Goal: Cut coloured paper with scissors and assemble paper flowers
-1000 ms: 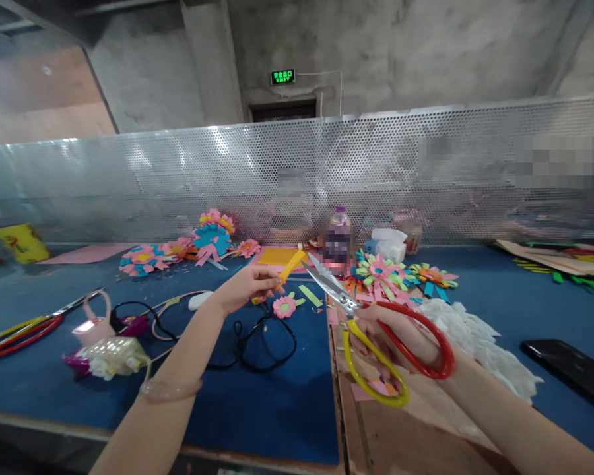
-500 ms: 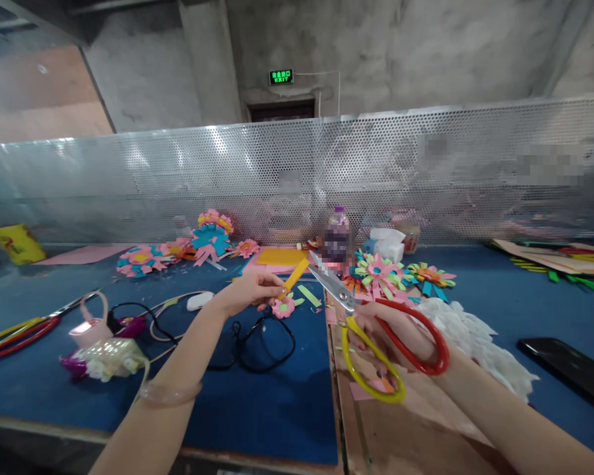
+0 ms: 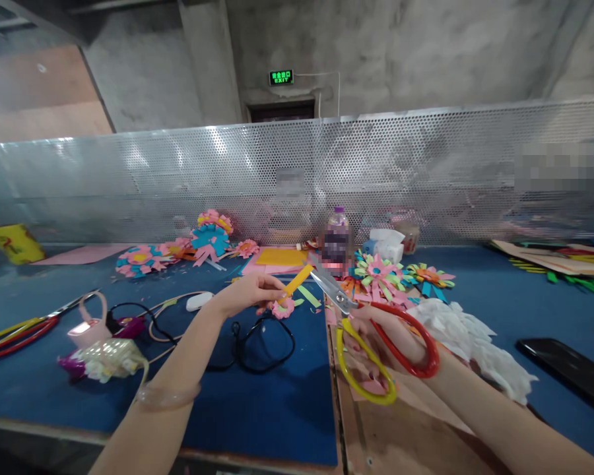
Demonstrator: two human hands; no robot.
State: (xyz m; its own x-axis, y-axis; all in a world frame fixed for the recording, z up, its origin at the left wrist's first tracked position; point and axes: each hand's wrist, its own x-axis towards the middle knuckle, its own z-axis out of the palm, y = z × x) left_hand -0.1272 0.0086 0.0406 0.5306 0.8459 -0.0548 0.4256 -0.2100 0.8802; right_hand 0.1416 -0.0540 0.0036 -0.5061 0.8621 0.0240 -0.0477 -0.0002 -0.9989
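My left hand pinches a narrow yellow-orange paper strip that points up and to the right. In my right hand is a pair of scissors with one red and one yellow handle. Its blades reach the upper end of the strip; whether they touch the paper I cannot tell. Just below the strip lies a small pink paper flower on the blue table top. Beside it are green paper scraps.
Finished paper flowers stand at the back left, others at the right. A bottle, a tissue pack, a black phone, a black cable and second scissors lie around. A perforated metal panel stands behind.
My right hand has moved slightly left with the scissors, bringing the blades to the strip's tip. The blades look closer together. My left hand is almost still.
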